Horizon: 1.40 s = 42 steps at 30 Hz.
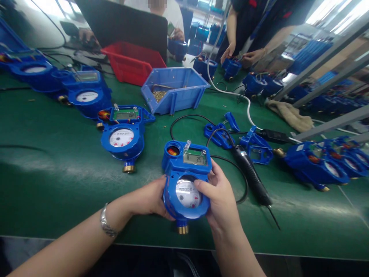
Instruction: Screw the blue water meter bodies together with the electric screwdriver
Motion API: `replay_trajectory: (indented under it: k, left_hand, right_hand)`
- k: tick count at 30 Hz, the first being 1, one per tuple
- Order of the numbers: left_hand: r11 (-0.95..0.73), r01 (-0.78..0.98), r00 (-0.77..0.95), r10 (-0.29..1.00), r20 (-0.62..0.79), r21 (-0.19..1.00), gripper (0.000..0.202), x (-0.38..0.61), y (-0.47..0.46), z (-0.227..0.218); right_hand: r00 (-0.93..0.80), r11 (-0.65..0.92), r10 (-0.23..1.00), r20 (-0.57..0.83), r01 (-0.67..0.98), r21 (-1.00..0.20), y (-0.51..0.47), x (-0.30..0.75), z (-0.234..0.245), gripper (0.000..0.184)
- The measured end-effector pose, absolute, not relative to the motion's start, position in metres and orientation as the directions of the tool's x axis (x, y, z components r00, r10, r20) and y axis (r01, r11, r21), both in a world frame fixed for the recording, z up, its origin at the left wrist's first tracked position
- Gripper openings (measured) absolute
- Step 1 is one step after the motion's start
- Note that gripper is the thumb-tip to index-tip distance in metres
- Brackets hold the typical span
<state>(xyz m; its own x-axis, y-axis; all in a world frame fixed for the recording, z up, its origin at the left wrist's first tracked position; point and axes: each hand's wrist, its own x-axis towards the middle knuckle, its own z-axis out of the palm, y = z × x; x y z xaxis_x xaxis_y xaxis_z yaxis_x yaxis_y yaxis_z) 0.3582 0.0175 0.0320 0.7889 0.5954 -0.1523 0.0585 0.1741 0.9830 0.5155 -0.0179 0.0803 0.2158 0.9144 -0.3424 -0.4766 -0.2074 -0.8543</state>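
A blue water meter (187, 181) with a round white dial, a small digital display and a brass threaded end is held between both hands above the green bench. My left hand (152, 196) grips its left side, the fingertips hidden behind the body. On the right side my right hand (221, 192) is closed around it, thumb resting on the dial's rim. To the left stands another water meter (122, 134), its circuit board and display exposed. A black electric screwdriver (252, 175) lies to the right, near loose blue plastic covers (256, 148).
A light blue bin (187, 94) holding small brass-coloured screws stands behind, beside a red bin (129, 63). More meters line the left (86, 92) and right (319, 163). A cloth (290, 115) lies near metal rails. Co-workers' hands (250, 57) handle meters across the bench.
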Motion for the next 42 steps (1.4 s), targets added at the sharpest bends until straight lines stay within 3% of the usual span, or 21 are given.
replay_trajectory:
  k: [4,7,11,15,18,21,24,27,29,34,37,42]
  left_hand:
    - [0.198,0.045,0.798,0.583,-0.155,0.979,0.083,0.358,0.024,0.03]
    - [0.19,0.078,0.805,0.567,-0.174,0.979,0.081,0.356,0.025,0.028]
    - [0.231,0.057,0.807,0.562,-0.181,0.971,0.076,0.358,0.02,0.031]
    - [0.289,0.014,0.779,0.597,-0.192,0.957,0.069,0.36,0.007,0.034]
    - [0.258,0.046,0.786,0.587,-0.194,0.965,0.07,0.359,0.003,0.037]
    - [0.295,0.049,0.831,0.518,-0.203,0.954,0.071,0.359,0.005,0.04]
    - [0.369,0.038,0.812,0.53,-0.244,0.929,0.071,0.363,0.007,0.043]
    - [0.408,0.032,0.763,0.579,-0.286,0.912,0.073,0.366,0.005,0.044]
    - [0.413,0.02,0.751,0.595,-0.286,0.911,0.073,0.367,0.003,0.043]
    - [0.353,0.038,0.756,0.602,-0.258,0.935,0.072,0.364,0.002,0.042]
    - [0.328,0.024,0.754,0.614,-0.232,0.944,0.071,0.365,0.001,0.041]
    - [0.27,0.011,0.661,0.721,-0.209,0.963,0.073,0.371,-0.007,0.037]
  right_hand:
    - [0.046,-0.252,0.955,-0.292,-0.393,-0.885,-0.019,0.528,0.076,0.059]
    - [0.031,-0.235,0.967,-0.255,-0.293,-0.927,-0.028,0.546,0.063,0.047]
    - [0.008,-0.286,0.956,-0.295,-0.227,-0.931,-0.055,0.567,0.042,0.063]
    - [-0.14,-0.32,0.938,-0.317,0.0,-0.947,-0.084,0.556,0.03,0.093]
    - [-0.025,-0.249,0.966,-0.256,0.162,-0.955,-0.091,0.533,0.026,0.089]
    - [0.039,-0.184,0.983,-0.18,0.208,-0.961,-0.088,0.515,0.023,0.081]
    - [0.112,-0.106,0.99,-0.088,0.166,-0.98,-0.084,0.507,0.02,0.081]
    - [0.196,-0.068,0.979,-0.063,0.017,-0.998,-0.084,0.5,0.013,0.086]
    - [0.246,-0.078,0.964,-0.099,-0.093,-0.993,-0.084,0.496,0.008,0.084]
    - [0.272,-0.161,0.931,-0.245,-0.297,-0.941,-0.082,0.49,-0.001,0.045]
    - [0.282,-0.25,0.882,-0.378,-0.399,-0.882,-0.077,0.489,-0.003,0.049]
    - [0.325,-0.253,0.841,-0.432,-0.471,-0.845,-0.076,0.484,-0.011,0.053]
